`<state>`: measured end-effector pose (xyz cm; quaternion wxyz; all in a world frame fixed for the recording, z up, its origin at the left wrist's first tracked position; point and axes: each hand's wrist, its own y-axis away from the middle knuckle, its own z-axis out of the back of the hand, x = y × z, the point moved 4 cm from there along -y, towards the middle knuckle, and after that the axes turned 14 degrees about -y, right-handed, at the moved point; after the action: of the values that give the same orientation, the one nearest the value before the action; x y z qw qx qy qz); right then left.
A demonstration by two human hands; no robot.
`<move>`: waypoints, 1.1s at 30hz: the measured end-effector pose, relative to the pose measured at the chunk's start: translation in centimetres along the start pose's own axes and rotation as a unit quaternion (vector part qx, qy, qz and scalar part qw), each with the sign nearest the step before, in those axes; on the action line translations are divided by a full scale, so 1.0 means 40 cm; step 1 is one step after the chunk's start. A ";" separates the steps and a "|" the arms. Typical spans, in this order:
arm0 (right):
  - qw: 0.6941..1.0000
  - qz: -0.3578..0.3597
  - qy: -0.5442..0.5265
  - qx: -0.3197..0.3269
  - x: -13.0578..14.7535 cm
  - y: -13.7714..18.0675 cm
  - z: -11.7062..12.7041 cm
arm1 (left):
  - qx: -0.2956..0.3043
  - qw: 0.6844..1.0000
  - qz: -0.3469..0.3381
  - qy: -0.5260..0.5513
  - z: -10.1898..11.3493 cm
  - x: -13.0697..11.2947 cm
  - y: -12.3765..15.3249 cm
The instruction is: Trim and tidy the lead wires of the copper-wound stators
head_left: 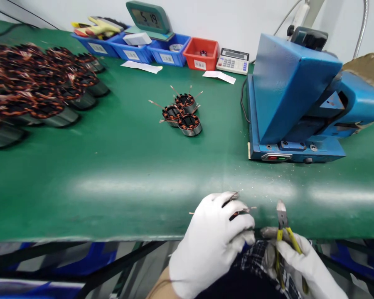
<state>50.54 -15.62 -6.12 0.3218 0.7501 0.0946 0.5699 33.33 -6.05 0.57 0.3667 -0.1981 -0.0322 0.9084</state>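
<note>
My left hand point(216, 238), in a white glove, is wrapped over a small motor stator point(235, 215) at the bench's front edge. Only bits of its copper winding and two wire ends show past the glove; the rest is hidden. To the right, my right hand point(299, 257), gloved too, grips a pair of diagonal cutters point(282, 220) by the yellow handles. The jaws point up and away from me, apart from the stator. Farther back, three wound stators point(190, 129) stand together with their wire ends sticking out.
Many larger wound stators point(57, 116) crowd the green bench point(127, 166) at the left. A blue machine point(286, 91) stands at the right. Along the wall are blue bins point(166, 56), a red bin point(201, 56), a calculator point(233, 61) and a digital clock point(149, 18).
</note>
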 end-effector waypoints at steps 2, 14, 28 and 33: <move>1.000 -0.002 0.010 0.000 -0.011 0.008 0.028 | 0.015 1.000 0.007 0.013 0.012 -0.006 0.002; 0.995 -0.056 -0.082 0.030 -0.088 0.026 -0.029 | 0.037 0.999 0.021 -0.031 -0.033 -0.020 -0.010; 0.975 -0.008 0.223 -0.018 -0.012 0.050 -0.054 | -0.021 0.997 0.002 -0.076 -0.021 -0.027 -0.008; 0.990 -0.013 0.126 -0.062 -0.035 0.047 -0.050 | -0.024 0.998 0.002 -0.066 -0.027 -0.025 -0.005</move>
<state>47.82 -17.05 -5.83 0.3608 0.6493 0.1088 0.6606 34.52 -6.68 -0.06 0.3572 -0.1467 -0.0774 0.9192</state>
